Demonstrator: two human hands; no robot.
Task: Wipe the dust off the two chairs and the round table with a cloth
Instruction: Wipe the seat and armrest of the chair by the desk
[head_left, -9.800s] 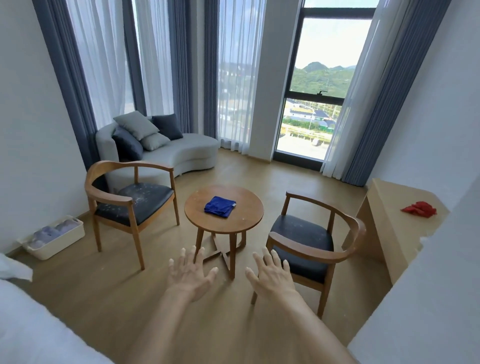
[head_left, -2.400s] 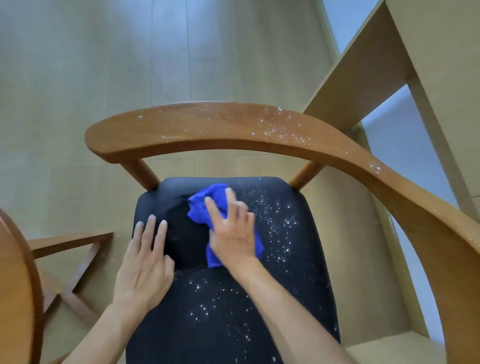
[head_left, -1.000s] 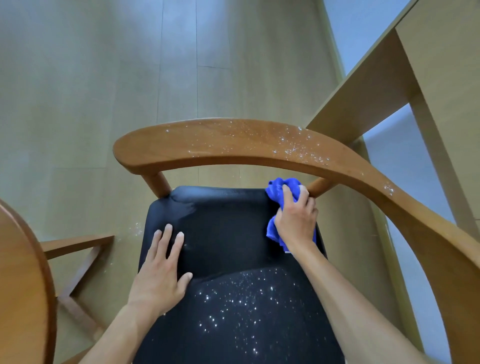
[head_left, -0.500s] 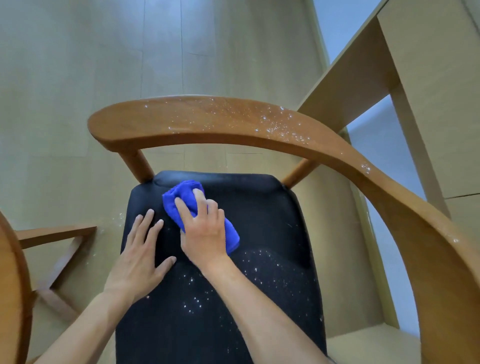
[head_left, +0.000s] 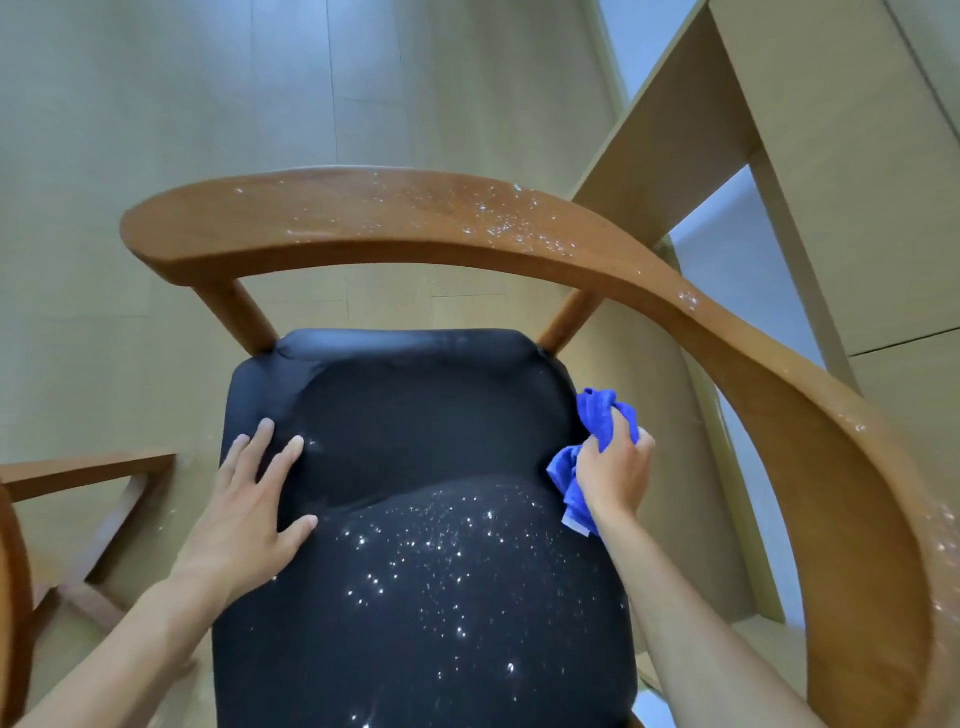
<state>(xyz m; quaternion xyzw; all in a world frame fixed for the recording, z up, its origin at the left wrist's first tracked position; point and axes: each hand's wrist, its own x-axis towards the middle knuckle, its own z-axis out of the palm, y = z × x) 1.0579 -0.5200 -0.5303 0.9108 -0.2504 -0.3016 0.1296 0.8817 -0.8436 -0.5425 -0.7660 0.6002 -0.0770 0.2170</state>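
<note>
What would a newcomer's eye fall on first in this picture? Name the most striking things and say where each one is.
First, the bright blue cloth gripped by the right hand at the right edge of the black chair seat. Next, white dust specks cover the near half of the seat, while the far half looks clean. The left hand rests flat on the seat's left side, and more dust dots the curved wooden backrest.

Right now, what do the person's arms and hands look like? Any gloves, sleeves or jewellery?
Both hands, left and right, are bare: no gloves, rings or watch show. Both forearms are uncovered as far as the frame's edge, so no sleeve is visible.
</note>
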